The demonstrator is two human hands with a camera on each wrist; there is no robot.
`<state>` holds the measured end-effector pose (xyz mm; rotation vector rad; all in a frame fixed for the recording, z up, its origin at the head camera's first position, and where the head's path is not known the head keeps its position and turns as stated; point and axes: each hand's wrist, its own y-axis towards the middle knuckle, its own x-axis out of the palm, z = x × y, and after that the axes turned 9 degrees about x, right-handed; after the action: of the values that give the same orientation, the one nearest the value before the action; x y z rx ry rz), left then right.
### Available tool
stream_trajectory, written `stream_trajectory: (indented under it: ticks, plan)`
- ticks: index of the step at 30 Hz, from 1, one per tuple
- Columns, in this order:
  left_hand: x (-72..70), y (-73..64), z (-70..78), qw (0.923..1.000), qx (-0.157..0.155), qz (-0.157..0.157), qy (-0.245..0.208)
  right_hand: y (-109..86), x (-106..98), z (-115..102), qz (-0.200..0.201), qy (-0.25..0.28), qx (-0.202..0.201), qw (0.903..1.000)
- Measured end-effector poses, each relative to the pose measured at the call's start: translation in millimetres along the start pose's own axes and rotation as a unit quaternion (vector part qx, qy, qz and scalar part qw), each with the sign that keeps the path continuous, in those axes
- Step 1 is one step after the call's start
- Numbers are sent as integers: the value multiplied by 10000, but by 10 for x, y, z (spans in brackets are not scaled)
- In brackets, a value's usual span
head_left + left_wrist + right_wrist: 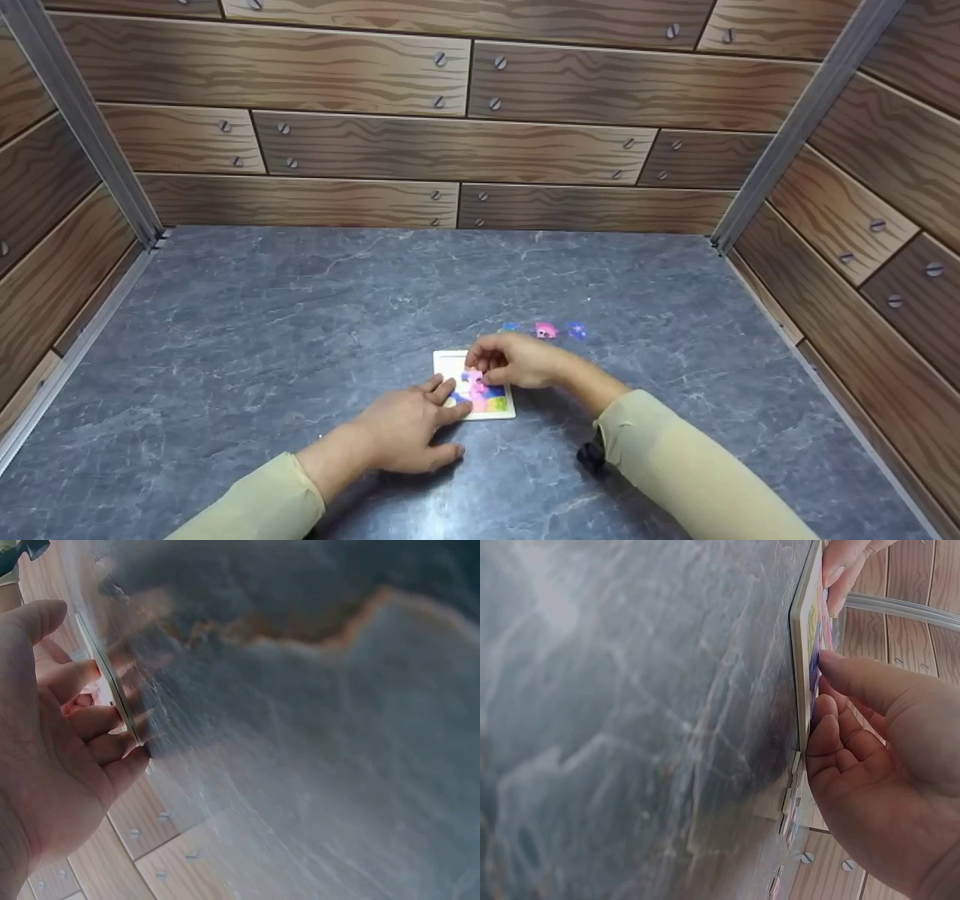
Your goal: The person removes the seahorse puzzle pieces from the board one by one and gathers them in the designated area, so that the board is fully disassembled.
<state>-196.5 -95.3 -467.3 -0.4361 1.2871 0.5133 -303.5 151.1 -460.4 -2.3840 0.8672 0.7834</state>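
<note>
A person works at a white-rimmed puzzle board (pixel 448 358) on a marbled table (pixel 300 300); the left hand (pixel 405 425), fingers spread, rests on its left side; the right hand (pixel 526 361), thumb and forefinger apparently pinching a pink piece (pixel 475 377), sits over its right, the board's pale stretch just beyond and left of the piece; three loose pieces (pixel 546 328) lie past the right hand, the nearer hand

Puzzle pieces (pixel 546 330) behind, right of board (pixel 448 362)
</note>
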Motion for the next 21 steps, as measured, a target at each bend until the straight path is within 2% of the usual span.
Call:
stream_trajectory:
  ticks: [10,21]
  plan:
    - [2,5,-5,10000,40,-7,25,-1,3,-2,78,-146,10,9999]
    - [6,7,11,9999,55,77,60,-12,26,-1,100,27,67,9999]
